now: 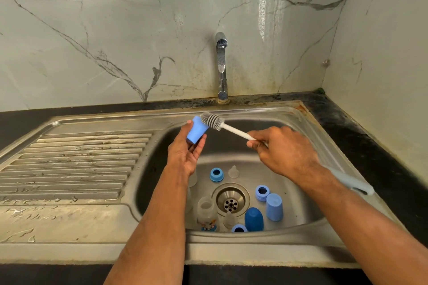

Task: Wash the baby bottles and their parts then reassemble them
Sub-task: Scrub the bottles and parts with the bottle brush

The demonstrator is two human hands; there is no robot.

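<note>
A light blue plastic bottle cap point(196, 131) is held above the back left of the steel sink basin point(301, 127), its long axis tilted so one end points up toward the back rim and the other down toward the palm. The left hand point(187, 148) grips it, thumb on the left side and fingers curled under on the right. The grey silicone bristle head point(212, 120) of a long bottle brush touches the cap's upper end; the brush's white shaft point(234, 131) slopes down to the right, and its pale grey handle point(349, 180) sticks out past the wrist. The right hand point(282, 150) holds the shaft with curled fingers.

On the basin floor around the round drain point(231, 199) lie a blue screw ring point(216, 174), a clear teat point(233, 171), a second, paler ring point(262, 192), another light blue cap point(274, 206), a dark blue cap point(254, 219) and a clear bottle point(206, 214). A chrome tap point(221, 65) stands behind the sink against a marble wall point(115, 41).
</note>
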